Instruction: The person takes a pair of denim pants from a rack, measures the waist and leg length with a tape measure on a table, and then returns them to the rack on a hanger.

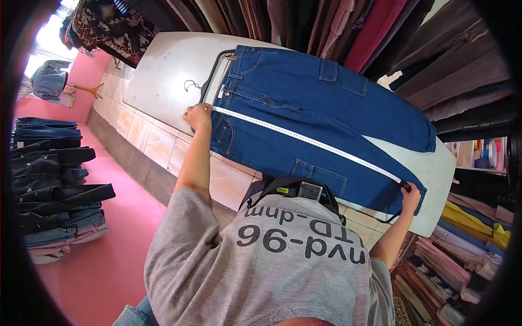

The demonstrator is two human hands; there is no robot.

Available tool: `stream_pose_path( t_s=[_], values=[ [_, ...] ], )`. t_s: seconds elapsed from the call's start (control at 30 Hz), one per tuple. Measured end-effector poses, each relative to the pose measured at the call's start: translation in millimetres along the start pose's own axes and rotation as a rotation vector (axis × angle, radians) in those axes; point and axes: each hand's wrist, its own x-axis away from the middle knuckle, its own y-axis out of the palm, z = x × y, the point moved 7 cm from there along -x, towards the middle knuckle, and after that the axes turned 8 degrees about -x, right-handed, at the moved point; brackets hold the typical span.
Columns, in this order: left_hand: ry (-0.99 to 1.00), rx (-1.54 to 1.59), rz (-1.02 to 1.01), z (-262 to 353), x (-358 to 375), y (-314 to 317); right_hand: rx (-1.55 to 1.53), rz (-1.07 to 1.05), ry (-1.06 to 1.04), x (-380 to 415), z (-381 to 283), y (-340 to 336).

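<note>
A pair of blue denim cargo jeans (272, 76) lies spread out, waistband to the left and hems to the right. A white measuring tape (304, 139) stretches straight along it from waistband to hem. My left hand (198, 117) is closed at the waistband, pinching one end of the tape. Down by the lower hem, my right hand (411, 196) grips the tape's other end, where a small dark piece shows between the fingers. A black hanger (205, 82) with a metal hook is clipped to the waistband, close above my left hand.
The jeans rest on a white board-like table (157, 62). Trousers hang in a row (326, 24) along the far side. Folded jeans (60, 190) are stacked at the left, and folded garments (446, 255) fill shelves at the lower right. Tiled floor (155, 144) shows below the table.
</note>
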Motion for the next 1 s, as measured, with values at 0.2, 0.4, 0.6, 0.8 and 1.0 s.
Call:
stream_pose_path(
  t_s=[0.2,0.4,0.6,0.8,1.0],
  values=[
    [0.329,-0.065,0.157,24,27,-10,0.059,0.007,0.011,1,7,0],
    [0.411,-0.101,0.162,30,56,-3,0.069,0.006,0.027,8,12,-4],
    [0.419,-0.047,0.109,27,62,2,0.065,0.0,0.09,9,23,1],
    [0.473,-0.071,0.055,29,69,2,0.016,-0.02,0.079,11,20,0],
    [0.484,-0.129,-0.026,29,70,4,0.014,-0.031,0.093,9,24,1]
  ],
)
